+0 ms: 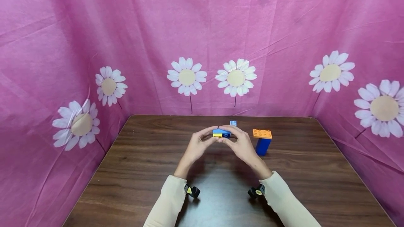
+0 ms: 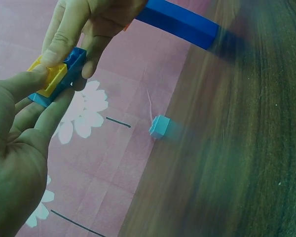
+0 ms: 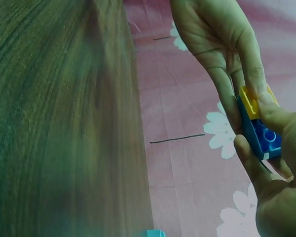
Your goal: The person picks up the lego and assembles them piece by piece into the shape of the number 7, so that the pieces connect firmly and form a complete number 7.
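Observation:
Above the table, both hands grip one small joined group of toy building bricks. A blue brick (image 1: 225,135) has a smaller yellow brick (image 1: 217,135) fixed to its near side, and its hollow underside faces the right wrist view. My left hand (image 1: 197,145) pinches the yellow end, thumb on the yellow brick. On the other end, my right hand (image 1: 241,145) pinches the blue brick between thumb and fingers. Both thumbs press close together, seen in the left wrist view over the yellow brick (image 2: 53,79). Fingers cover part of the bricks.
To the right of the right hand stands a dark blue brick column (image 1: 263,146) topped by an orange brick (image 1: 262,133). A light blue brick (image 1: 233,123) sits behind the hands. Pink flowered cloth (image 1: 211,27) surrounds the brown wooden table (image 1: 142,171).

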`<state>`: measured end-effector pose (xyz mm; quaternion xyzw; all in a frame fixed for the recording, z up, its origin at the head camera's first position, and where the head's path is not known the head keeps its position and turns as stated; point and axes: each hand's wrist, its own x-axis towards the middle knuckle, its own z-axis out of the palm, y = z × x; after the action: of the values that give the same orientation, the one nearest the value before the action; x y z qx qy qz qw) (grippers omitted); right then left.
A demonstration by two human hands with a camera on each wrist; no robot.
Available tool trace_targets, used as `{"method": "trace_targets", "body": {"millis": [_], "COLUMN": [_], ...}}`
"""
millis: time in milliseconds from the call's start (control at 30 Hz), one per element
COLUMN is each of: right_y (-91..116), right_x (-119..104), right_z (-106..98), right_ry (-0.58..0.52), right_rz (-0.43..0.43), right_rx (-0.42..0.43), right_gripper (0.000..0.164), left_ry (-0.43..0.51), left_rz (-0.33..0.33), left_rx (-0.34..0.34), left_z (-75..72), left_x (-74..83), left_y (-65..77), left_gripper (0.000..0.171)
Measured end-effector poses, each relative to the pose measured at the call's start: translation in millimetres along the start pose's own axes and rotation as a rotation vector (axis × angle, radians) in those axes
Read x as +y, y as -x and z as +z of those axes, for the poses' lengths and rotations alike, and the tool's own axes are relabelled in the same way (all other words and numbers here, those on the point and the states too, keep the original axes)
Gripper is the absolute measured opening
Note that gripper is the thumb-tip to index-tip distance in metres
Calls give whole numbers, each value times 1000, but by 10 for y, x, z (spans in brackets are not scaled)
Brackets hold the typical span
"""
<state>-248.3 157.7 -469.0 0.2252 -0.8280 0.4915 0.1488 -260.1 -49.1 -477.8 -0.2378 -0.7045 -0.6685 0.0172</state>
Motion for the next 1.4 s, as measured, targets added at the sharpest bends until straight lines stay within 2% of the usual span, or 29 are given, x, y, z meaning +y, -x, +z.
{"method": "trace_targets", "body": {"millis": [167, 467, 833, 1133, 1400], "right_y": [13, 64, 75, 96, 80], "right_x": [-29, -115, -110, -76, -30], "right_z": [6, 52, 97, 98, 51], "right_ry": [45, 141, 149, 105, 109], "right_rz": [16, 19, 30, 43, -2], "right_rx": [5, 83, 100, 68, 43], "right_gripper": [41, 35, 34, 38, 38], "left_ry": [5, 13, 9, -14, -18], "left_rz": [4, 14, 35, -23, -77], "left_rx": [13, -3, -12, -37, -90], "left_z": [27, 62, 37, 6, -27], "left_x": [-7, 47, 10, 47, 65], "left_y": [5, -2, -5, 15, 16], "left_gripper": [40, 37, 35, 38, 34]}}
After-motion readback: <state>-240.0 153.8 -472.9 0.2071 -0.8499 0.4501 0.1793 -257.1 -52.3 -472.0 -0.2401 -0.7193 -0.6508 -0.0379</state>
